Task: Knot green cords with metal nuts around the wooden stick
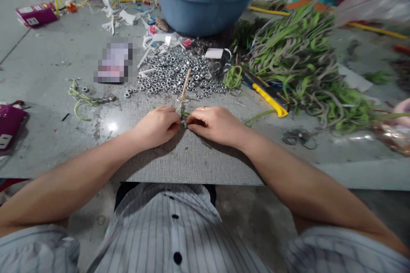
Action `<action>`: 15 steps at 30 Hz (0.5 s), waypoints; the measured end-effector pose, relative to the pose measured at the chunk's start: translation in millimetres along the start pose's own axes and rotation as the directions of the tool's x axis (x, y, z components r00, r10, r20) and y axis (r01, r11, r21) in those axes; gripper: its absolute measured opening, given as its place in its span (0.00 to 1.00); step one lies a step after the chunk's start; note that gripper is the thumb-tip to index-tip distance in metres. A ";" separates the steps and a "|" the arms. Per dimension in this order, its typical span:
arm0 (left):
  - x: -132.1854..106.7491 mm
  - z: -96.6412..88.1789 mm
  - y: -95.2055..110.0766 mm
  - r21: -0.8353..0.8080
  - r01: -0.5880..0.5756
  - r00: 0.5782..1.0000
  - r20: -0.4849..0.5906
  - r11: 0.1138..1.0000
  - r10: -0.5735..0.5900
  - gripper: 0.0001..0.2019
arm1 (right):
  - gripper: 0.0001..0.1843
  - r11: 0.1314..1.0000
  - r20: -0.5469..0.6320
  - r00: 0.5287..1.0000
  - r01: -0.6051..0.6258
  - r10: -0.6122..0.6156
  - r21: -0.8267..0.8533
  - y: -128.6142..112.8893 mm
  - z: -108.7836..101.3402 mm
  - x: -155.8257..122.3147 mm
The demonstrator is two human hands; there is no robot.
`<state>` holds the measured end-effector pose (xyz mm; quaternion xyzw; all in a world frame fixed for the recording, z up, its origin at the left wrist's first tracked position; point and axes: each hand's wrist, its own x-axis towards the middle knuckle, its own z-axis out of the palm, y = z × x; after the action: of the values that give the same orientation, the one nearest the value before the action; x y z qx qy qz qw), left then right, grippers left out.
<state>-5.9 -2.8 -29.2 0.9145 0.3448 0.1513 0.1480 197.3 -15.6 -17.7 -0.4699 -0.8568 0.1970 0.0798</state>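
My left hand [158, 124] and my right hand [214, 124] meet close to the table's front edge, fingertips almost touching. Both pinch a short bit of green cord [185, 115], most of it hidden by the fingers. Just beyond the fingertips a thin wooden stick [186, 84] points away from me, with what looks like a fine wire loop at its near end. A heap of metal nuts [173, 72] spreads behind it. Left of my left hand lies a knotted green cord [83, 99] with metal pieces on it.
A blue basin [198, 13] stands behind the nuts. To the right are a yellow utility knife [270, 99] and a big tangle of green and grey cords [297, 59]. A blurred phone [114, 63] lies at left. Another person's hand [404, 108] shows at the right edge.
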 end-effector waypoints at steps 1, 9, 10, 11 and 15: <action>0.2 0.7 0.3 -0.005 0.010 1.000 -0.010 1.000 -0.010 0.08 | 0.07 1.000 0.000 1.000 0.000 0.000 -0.002 -0.1 0.3 0.1; 1.5 2.5 2.7 -0.014 0.059 0.998 -0.022 0.998 -0.060 0.07 | 0.09 1.000 -0.009 1.000 0.023 -0.023 -0.016 0.7 1.8 -0.8; 1.4 1.5 3.0 -0.029 0.072 0.997 -0.022 0.997 -0.072 0.07 | 0.09 1.000 -0.008 1.000 0.023 -0.023 -0.018 0.8 1.6 -1.0; 1.4 0.4 3.3 -0.050 0.087 0.996 -0.022 0.995 -0.088 0.07 | 0.09 1.000 -0.008 1.000 0.022 -0.022 -0.021 1.0 1.5 -1.1; 1.5 -4.2 4.7 -0.121 0.138 0.990 -0.021 0.983 -0.142 0.08 | 0.09 0.999 -0.014 1.000 0.022 -0.022 -0.027 1.4 1.8 -1.0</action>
<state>-3.7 -4.5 -23.3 0.8753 0.4007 0.1740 0.2075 198.4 -16.2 -19.9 -0.4628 -0.8639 0.1813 0.0817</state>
